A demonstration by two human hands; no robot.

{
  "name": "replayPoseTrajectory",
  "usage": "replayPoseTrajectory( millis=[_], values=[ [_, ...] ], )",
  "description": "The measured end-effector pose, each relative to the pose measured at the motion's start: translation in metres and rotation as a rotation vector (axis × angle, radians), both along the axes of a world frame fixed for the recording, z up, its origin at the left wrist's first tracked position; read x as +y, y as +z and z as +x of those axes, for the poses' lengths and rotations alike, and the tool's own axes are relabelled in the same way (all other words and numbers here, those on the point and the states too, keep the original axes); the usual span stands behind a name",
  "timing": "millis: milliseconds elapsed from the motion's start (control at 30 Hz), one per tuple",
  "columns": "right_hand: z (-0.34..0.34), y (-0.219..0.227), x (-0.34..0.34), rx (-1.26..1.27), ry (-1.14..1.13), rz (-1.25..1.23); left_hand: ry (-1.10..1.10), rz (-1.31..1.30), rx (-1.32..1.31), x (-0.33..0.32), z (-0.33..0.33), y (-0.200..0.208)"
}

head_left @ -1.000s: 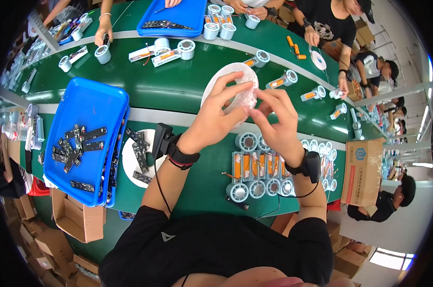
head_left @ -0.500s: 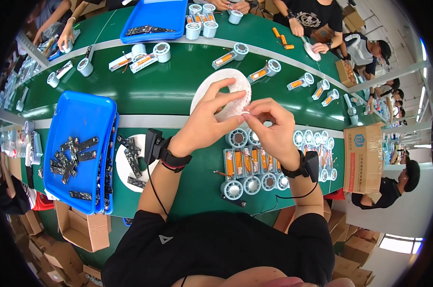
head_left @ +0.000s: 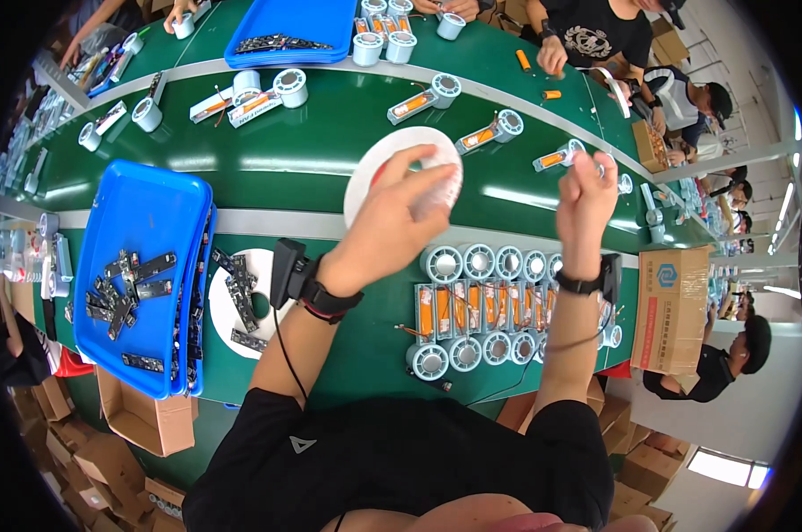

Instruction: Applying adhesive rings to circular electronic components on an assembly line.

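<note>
My left hand (head_left: 401, 208) grips a white reel (head_left: 359, 182), a flat disc with a wound band, held up over the metal rail between bench and conveyor. Its fingers curl over the reel's near side. Out to the right, my right hand (head_left: 587, 204) is raised over the green conveyor, fingers drawn together; anything pinched in them is too small to make out. Just beyond its fingertips lies a pale blue fan unit (head_left: 553, 160) with an orange battery. On the bench below, several similar fan units (head_left: 481, 306) stand packed in a row, round ends showing.
Stacked blue trays (head_left: 100, 266) with black circuit boards stand at left, beside a white disc (head_left: 228, 328) carrying more boards. Other fan units (head_left: 428, 97) are spread along the conveyor (head_left: 321, 133). A cardboard box (head_left: 671, 310) stands at right; people work across the line.
My right hand has left the reel's edge and moved right, over the conveyor. My left hand keeps the reel in nearly the same place. Across the line, a co-worker's white disc has been lifted.
</note>
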State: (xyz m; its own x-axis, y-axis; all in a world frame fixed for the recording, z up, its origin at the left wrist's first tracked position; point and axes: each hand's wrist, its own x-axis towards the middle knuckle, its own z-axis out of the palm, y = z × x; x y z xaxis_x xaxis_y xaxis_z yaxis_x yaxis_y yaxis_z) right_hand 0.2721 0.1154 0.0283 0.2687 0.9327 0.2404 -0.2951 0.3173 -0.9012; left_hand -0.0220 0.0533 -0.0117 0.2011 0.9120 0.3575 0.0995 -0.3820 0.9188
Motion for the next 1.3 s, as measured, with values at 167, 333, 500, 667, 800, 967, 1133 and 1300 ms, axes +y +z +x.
replayPoseTrajectory(
  millis=[167, 333, 500, 667, 800, 967, 1133, 1300],
  values=[
    [0.092, -0.074, 0.079, -0.494, -0.19, -0.488, 0.045, -0.142, -0.105, 0.003, -0.011, 0.01],
    [0.115, -0.111, 0.104, -0.661, -0.109, -0.509, 0.029, -0.113, -0.029, -0.002, -0.007, 0.013],
    [0.115, -0.127, 0.121, -0.814, -0.11, -0.54, 0.041, -0.029, 0.022, -0.001, -0.007, 0.007],
    [0.101, -0.128, 0.123, -1.288, -0.211, -0.402, 0.064, -0.018, 0.065, -0.001, -0.01, 0.007],
    [0.077, -0.135, 0.121, -1.383, -0.371, -0.317, 0.09, -0.009, 0.082, -0.004, -0.013, 0.009],
    [0.086, -0.147, 0.137, -1.399, -0.752, -0.316, 0.104, 0.028, 0.081, -0.004, -0.014, 0.013],
    [0.068, -0.15, 0.139, -1.33, -0.663, -0.448, 0.104, -0.003, 0.058, -0.011, -0.017, 0.014],
    [0.135, -0.154, 0.135, -1.301, -0.525, -0.409, 0.046, 0.004, 0.015, -0.009, -0.01, 0.017]
  ],
)
